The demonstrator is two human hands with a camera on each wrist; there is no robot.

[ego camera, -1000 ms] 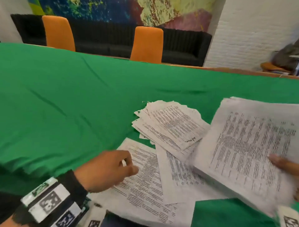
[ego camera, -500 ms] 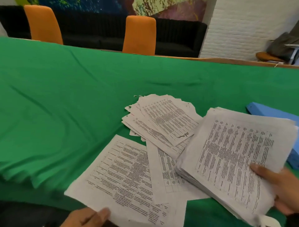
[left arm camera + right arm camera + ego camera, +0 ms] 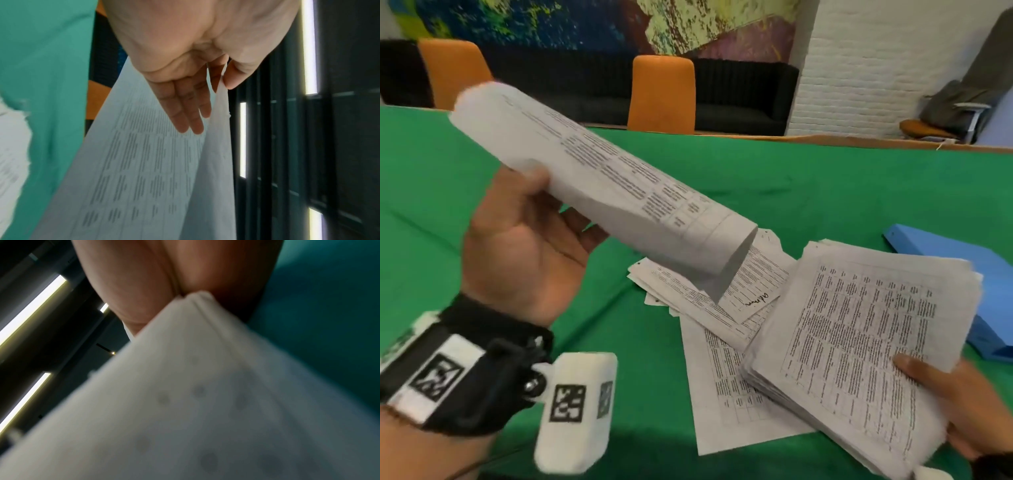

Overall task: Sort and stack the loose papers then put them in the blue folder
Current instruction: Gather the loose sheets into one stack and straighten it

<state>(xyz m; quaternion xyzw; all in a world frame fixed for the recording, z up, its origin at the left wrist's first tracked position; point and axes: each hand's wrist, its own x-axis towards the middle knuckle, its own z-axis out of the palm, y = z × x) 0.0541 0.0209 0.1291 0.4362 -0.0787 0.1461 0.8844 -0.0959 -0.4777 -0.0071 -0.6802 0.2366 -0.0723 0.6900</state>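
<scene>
My left hand is raised above the green table and pinches one printed sheet between thumb and fingers; the sheet bows into a curve. In the left wrist view the fingers lie flat under that sheet with the thumb on its edge. My right hand grips a thick stack of printed papers at its near right corner, thumb on top. The right wrist view shows only the stack's blurred underside. Loose papers lie fanned on the table between my hands. The blue folder lies at the right, behind the stack.
A green cloth covers the table. Two orange chairs stand at the far edge with a black sofa behind them. A white brick wall is at the back right.
My left hand has lifted the nearest sheet off the table and raised it high to the left. The stack in my right hand has stayed at the right.
</scene>
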